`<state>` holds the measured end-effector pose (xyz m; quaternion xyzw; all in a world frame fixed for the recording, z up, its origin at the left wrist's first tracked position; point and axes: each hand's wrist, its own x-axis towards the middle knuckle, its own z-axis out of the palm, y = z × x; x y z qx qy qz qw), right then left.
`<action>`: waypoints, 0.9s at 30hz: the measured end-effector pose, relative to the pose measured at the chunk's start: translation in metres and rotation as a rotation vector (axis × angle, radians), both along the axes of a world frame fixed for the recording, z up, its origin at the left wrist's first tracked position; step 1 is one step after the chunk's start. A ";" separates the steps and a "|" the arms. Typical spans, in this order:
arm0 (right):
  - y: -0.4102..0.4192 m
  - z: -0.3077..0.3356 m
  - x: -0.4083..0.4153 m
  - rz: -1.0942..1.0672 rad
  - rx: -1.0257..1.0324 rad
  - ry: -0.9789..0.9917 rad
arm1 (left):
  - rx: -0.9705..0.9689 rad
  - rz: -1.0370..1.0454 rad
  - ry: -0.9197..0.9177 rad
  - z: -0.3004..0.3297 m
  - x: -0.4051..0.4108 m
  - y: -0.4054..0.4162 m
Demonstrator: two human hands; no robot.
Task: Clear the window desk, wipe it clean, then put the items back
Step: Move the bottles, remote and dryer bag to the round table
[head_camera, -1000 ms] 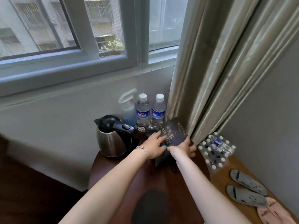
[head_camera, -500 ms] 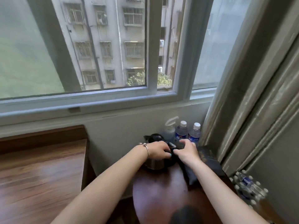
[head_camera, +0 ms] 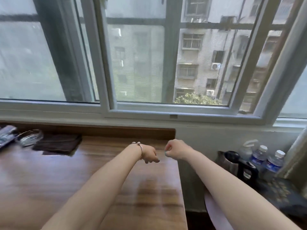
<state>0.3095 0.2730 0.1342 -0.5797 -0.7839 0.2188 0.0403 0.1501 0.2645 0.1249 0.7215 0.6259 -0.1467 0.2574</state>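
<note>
Window desk (head_camera: 93, 171) shown partly cleared: left hand (head_camera: 149, 154) and right hand (head_camera: 175, 149), loosely curled and holding nothing, hover above its right end, while ashtray (head_camera: 29, 137) and dark cloth (head_camera: 58, 144) remain at its far left.

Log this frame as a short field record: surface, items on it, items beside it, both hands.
surface: wooden desk under the window
on desk, far left: dark folded cloth, glass ashtray, remote
side table, right: kettle, spray bottle, two water bottles, dark pouch
left hand: loosely curled, holds nothing
right hand: loosely curled, holds nothing
</note>
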 end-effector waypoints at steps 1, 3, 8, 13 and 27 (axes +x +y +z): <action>-0.007 -0.001 -0.021 0.038 -0.006 -0.051 | -0.019 0.035 0.021 -0.002 -0.023 -0.011; -0.021 -0.005 -0.062 0.102 -0.022 -0.129 | -0.056 0.092 0.064 -0.007 -0.067 -0.032; -0.055 -0.019 -0.147 0.186 -0.014 -0.196 | -0.067 0.218 0.097 -0.017 -0.169 -0.092; -0.089 -0.034 -0.233 0.311 0.018 -0.221 | -0.028 0.349 0.106 -0.034 -0.256 -0.148; -0.121 -0.051 -0.404 0.595 0.085 -0.211 | 0.101 0.649 -0.059 -0.062 -0.407 -0.220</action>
